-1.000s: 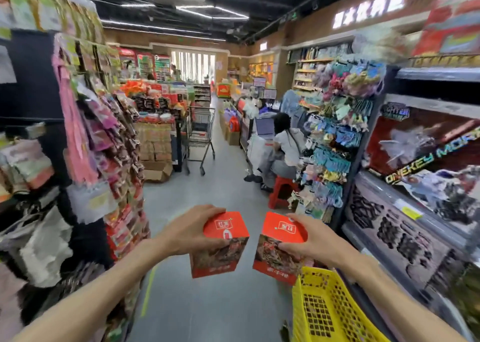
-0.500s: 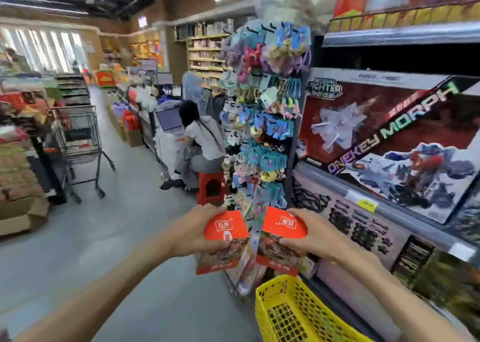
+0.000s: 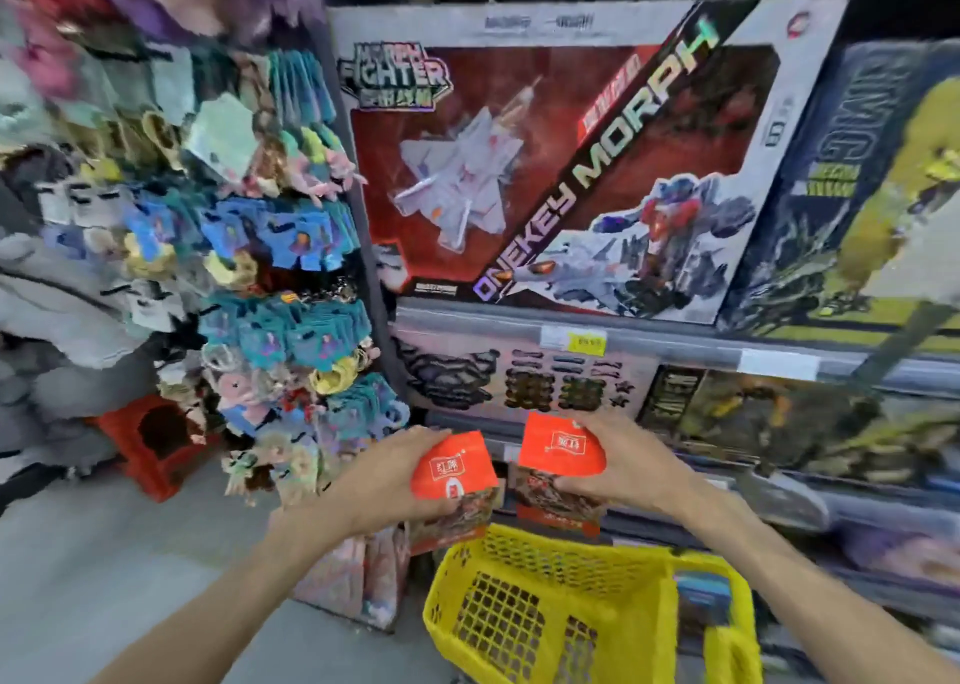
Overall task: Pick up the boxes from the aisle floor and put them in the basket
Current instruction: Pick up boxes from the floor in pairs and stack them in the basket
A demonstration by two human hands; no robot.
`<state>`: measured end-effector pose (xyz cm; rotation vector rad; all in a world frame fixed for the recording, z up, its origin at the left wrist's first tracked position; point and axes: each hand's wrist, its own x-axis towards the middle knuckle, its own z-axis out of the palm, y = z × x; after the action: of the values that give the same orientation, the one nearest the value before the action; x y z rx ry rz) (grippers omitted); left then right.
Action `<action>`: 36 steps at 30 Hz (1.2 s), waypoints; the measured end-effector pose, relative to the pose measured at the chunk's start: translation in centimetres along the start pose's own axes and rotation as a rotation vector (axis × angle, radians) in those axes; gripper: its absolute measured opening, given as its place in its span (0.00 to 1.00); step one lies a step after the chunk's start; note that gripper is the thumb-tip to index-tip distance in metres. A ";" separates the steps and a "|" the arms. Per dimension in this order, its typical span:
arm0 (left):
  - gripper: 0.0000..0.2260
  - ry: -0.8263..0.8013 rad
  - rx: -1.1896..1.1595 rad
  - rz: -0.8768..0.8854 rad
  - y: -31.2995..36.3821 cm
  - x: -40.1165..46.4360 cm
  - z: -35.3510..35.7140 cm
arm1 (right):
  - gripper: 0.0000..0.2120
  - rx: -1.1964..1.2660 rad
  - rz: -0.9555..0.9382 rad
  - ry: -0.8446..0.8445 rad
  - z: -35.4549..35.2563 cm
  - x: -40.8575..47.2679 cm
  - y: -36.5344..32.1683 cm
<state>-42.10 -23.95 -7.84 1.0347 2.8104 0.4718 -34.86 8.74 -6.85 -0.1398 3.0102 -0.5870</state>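
My left hand (image 3: 387,480) grips a red box (image 3: 453,470) with a food picture on its side. Just to its right, my right hand (image 3: 631,467) grips a second red box (image 3: 561,454) of the same kind. The two boxes are held side by side, close but apart, just above the far rim of a yellow plastic basket (image 3: 524,626) that stands on the floor below my hands. Something blue lies inside the basket at its right side; the picture is blurred there.
Toy shelves with a large fighter-jet box (image 3: 571,163) rise directly ahead and to the right. A rack of hanging small goods (image 3: 270,267) stands at the left, with a red stool (image 3: 150,444) beyond it. Grey aisle floor (image 3: 104,579) lies at the lower left.
The view has swung right from the aisle to the toy shelves. Both hands kept their boxes and now hold them over the basket's far rim.
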 end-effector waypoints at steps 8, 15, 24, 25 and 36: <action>0.40 -0.211 -0.043 0.289 -6.2 9.2 10.9 | 0.46 0.129 0.417 0.082 8.6 -1.5 2.1; 0.44 -0.352 -0.002 0.317 -10.8 13.2 25.5 | 0.57 0.117 0.588 0.054 19.6 -0.7 7.1; 0.43 -0.494 0.031 0.354 -15.5 16.1 43.0 | 0.48 0.079 0.580 -0.030 33.3 0.9 12.9; 0.42 -0.487 0.026 0.356 -15.7 16.2 44.3 | 0.47 0.072 0.576 -0.024 34.3 1.1 13.2; 0.44 -0.458 0.170 0.316 -16.9 16.4 50.0 | 0.46 0.030 0.517 -0.190 41.0 2.9 17.5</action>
<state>-54.61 -12.96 -60.50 1.4199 2.3210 0.0076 -35.45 9.40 -51.55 0.5356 2.6855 -0.5237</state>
